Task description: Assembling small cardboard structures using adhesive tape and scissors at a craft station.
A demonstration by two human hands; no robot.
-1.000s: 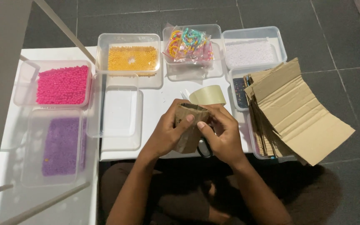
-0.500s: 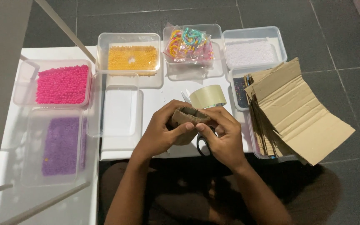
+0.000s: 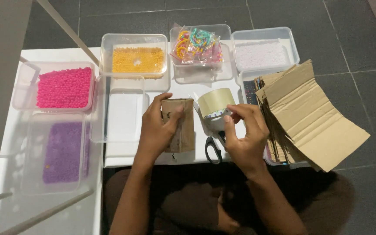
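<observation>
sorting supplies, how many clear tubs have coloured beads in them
3. A pink-bead tub at far left, a purple-bead tub just below it, and a yellow-bead tub up top. The cardboard stack at right may hide more.

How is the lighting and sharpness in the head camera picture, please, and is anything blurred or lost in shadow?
Head view: even, soft light on the white table; the folded brown cardboard piece and beige tape roll look sharp; the right hand is slightly soft; the lap below the table lies in deep shadow, detail lost.

Small brown cardboard box (image 3: 180, 126) upright beside beige tape roll (image 3: 215, 102).
</observation>
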